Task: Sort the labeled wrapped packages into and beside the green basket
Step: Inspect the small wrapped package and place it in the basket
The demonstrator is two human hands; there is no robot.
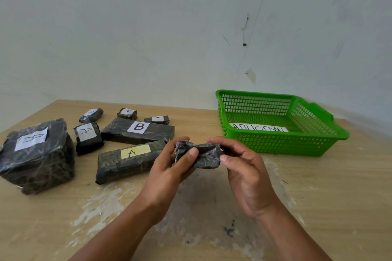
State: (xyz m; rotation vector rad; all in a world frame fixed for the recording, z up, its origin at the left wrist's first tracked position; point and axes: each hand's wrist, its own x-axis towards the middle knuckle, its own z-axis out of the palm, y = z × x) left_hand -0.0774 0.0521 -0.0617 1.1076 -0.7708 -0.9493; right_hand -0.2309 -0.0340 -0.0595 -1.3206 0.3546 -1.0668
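Both hands hold one small dark wrapped package [204, 155] above the table's middle; its label does not show. My left hand [169, 165] grips its left end and my right hand [239, 163] pinches its right end. The green basket [282, 144] stands at the back right with only a lettered paper sheet [259, 129] on its floor. On the left lie a long package marked A [127, 160], a long one marked B [137, 130], a big bundle [36, 154], a medium one marked A [88, 137] and three small ones [91, 115] [127, 113] [157, 119].
The wooden table [318, 197] has worn pale patches in front of me. A white wall runs close behind the table and the basket. The table's back edge is just beyond the small packages.
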